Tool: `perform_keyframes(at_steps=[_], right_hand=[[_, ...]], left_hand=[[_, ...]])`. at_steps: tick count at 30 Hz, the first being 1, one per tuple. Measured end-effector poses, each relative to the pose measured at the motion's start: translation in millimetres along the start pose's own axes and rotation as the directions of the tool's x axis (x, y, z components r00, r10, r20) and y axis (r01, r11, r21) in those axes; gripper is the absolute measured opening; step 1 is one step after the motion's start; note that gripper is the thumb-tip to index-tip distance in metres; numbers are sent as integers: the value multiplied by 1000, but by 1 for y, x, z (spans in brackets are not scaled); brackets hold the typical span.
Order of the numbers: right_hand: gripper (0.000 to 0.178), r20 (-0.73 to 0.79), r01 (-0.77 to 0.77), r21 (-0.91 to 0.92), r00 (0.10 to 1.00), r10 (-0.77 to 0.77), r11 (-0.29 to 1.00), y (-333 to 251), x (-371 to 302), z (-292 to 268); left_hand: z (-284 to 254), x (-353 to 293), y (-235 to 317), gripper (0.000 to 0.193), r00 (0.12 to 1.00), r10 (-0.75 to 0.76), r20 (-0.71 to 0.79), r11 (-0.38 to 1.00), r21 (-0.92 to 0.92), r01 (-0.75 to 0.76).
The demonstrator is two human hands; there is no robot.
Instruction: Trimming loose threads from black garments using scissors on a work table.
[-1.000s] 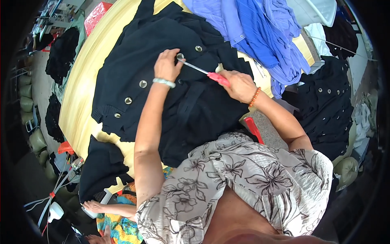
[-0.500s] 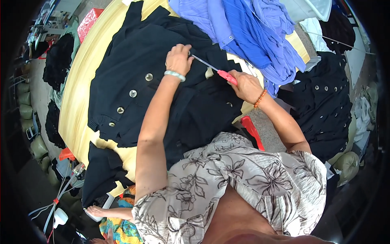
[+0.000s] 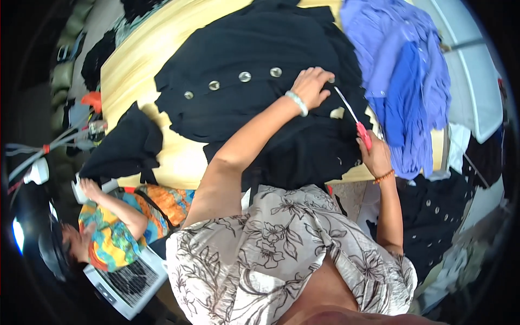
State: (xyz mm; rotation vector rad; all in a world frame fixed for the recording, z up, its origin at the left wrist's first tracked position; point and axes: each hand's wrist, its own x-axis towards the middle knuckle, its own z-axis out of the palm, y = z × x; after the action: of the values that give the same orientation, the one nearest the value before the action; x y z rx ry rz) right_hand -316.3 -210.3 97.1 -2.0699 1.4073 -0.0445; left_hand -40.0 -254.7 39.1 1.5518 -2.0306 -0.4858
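A black knit garment (image 3: pixel 238 43) with a row of round shiny buttons (image 3: pixel 245 77) is spread over the pale wooden table. My left hand (image 3: pixel 311 88) rests on it palm down, thumb apart from the fingers, fingertips at a button (image 3: pixel 331 79) near the row's right end. My right hand (image 3: pixel 376 155) is closed around a pink-handled screwdriver-like tool (image 3: pixel 364 135). Its thin metal shaft points up and left, the tip close to that button and my left fingertips. Whether the tip touches the cloth, I cannot tell. A pale patch (image 3: pixel 337 113) shows below the shaft.
Blue and violet garments (image 3: pixel 401 81) are heaped on the right of the table (image 3: pixel 130 65). More black buttoned clothing (image 3: pixel 433 216) lies beyond its right side. At left, another person's hand (image 3: pixel 92 189) is at a black piece of cloth (image 3: pixel 127 143), beside a white fan-like appliance (image 3: pixel 130 284).
My view has turned, so the table and garment appear shifted right and rotated. The left hand stays by a button, the right keeps the tool. More of the other person shows.
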Motion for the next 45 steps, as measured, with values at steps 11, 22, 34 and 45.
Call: perform_keyframes(at_steps=[11,22,34,45], right_hand=[[37,-114,182,-234,970,-213,955,-66,44,8],[58,-230,454,-86,857,-461,887,-230,109,53],[34,-249,224,-372,911,-329,901,-207,182,64],[29,-351,188,-533,838,-418,825,-240,264,13]], left_hand=[[-207,-161,-95,45,957,-187,-222,749,598,285],[-211,-169,-127,26,948,-257,-187,899,313,305],[-257,-181,-152,23,946,-222,-234,964,89,249],[-287,-130,-220,21,823,-203,-530,946,113,305]])
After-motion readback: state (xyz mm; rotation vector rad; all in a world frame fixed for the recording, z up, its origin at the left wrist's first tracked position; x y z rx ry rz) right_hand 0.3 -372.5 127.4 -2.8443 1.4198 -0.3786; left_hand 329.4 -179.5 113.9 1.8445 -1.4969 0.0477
